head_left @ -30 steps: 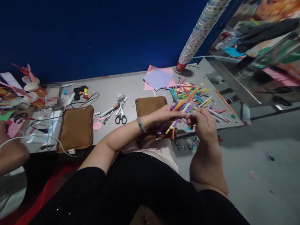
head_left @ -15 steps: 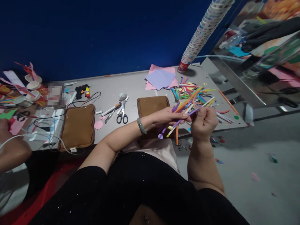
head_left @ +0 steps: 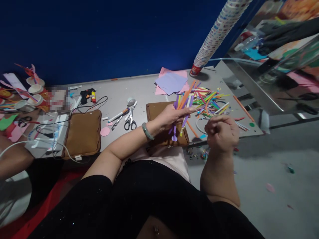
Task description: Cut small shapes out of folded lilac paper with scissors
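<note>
My left hand [head_left: 171, 115], with a green bangle at its wrist, is closed around a bundle of purple, orange, yellow and white paper strips [head_left: 184, 103]. The bundle is over a brown cushion [head_left: 159, 107], and a small purple round piece hangs at its lower end. My right hand [head_left: 222, 132] is a fist to the right of the bundle, apart from it, near the table's front edge. Whatever its fingers may hold is hidden. Beyond both hands lies a loose heap of coloured strips [head_left: 210, 99].
Pink and lilac paper sheets [head_left: 171, 83] lie behind, beside a tall stack of paper cups [head_left: 211, 39]. Scissors [head_left: 130, 123], pens [head_left: 118, 116], a second brown cushion [head_left: 83, 132] and a power strip [head_left: 59, 132] are leftward. Another person's arm [head_left: 15, 152] is at far left.
My right hand has moved right and slightly down, away from the bundle. The strips in my left hand have swung more upright, and that hand has shifted slightly left.
</note>
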Demonstrator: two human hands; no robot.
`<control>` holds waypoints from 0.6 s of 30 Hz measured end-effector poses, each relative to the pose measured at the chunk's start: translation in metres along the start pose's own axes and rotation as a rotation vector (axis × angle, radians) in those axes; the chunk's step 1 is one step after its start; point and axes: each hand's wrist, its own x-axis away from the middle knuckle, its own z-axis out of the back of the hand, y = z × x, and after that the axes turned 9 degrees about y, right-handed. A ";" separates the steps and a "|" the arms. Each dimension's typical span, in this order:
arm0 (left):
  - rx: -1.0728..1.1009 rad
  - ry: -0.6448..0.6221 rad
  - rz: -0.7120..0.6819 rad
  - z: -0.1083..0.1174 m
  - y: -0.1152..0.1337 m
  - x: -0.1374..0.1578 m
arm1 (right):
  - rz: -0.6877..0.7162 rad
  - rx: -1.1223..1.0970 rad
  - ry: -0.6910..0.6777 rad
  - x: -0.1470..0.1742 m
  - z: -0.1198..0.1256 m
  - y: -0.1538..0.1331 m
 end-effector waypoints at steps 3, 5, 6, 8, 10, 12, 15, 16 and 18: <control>0.006 0.055 -0.082 0.001 -0.008 -0.006 | 0.233 0.165 -0.094 0.016 0.000 -0.005; -0.013 0.099 -0.146 0.002 -0.013 -0.009 | 0.396 0.408 -0.203 0.025 0.001 -0.011; -0.028 0.126 -0.168 0.003 -0.014 -0.010 | 0.440 0.533 -0.260 0.028 0.000 -0.015; -0.052 0.175 -0.191 0.003 -0.016 -0.012 | 0.459 0.720 -0.328 0.033 -0.005 -0.020; -0.040 0.194 -0.195 0.002 -0.016 -0.013 | 0.467 0.817 -0.340 0.034 -0.010 -0.021; 0.001 0.195 -0.183 0.000 -0.016 -0.011 | 0.509 0.837 -0.348 0.033 -0.013 -0.017; 0.072 0.176 -0.138 -0.004 -0.015 -0.008 | 0.603 0.846 -0.361 0.031 -0.010 -0.008; 0.098 0.165 -0.113 -0.004 -0.014 -0.007 | 0.655 0.841 -0.351 0.031 -0.007 -0.006; 0.161 0.166 -0.052 -0.004 -0.011 -0.009 | 0.817 0.774 -0.309 0.032 0.000 0.000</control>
